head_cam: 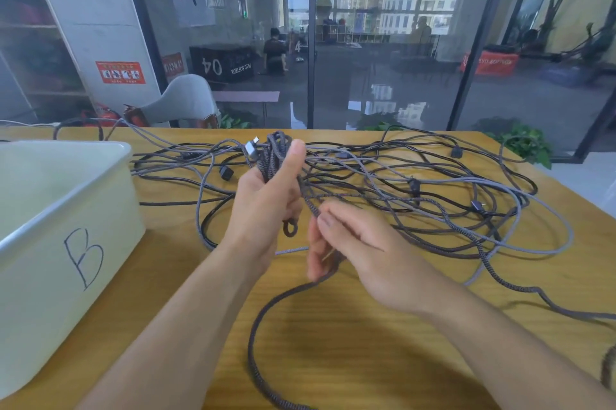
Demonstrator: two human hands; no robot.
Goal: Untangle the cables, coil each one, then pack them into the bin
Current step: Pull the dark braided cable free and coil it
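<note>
My left hand (266,199) holds up a partly wound coil of dark braided cable (274,156), thumb pressed against it, a silver plug (252,145) sticking out at the top left. The same braided cable runs down from the coil through the fingers of my right hand (360,253), which pinches it, then loops over the table toward me (256,336). Behind both hands lies a tangle of several black and grey cables (416,189) spread across the wooden table (366,359). The white bin (66,242), marked "B", stands at the left with nothing visible inside.
The table's far edge runs in front of a glass wall. A grey chair (186,102) and fire extinguishers (106,116) stand behind the table at the left. Cable ends trail off the table's right side (566,309) and far-left edge.
</note>
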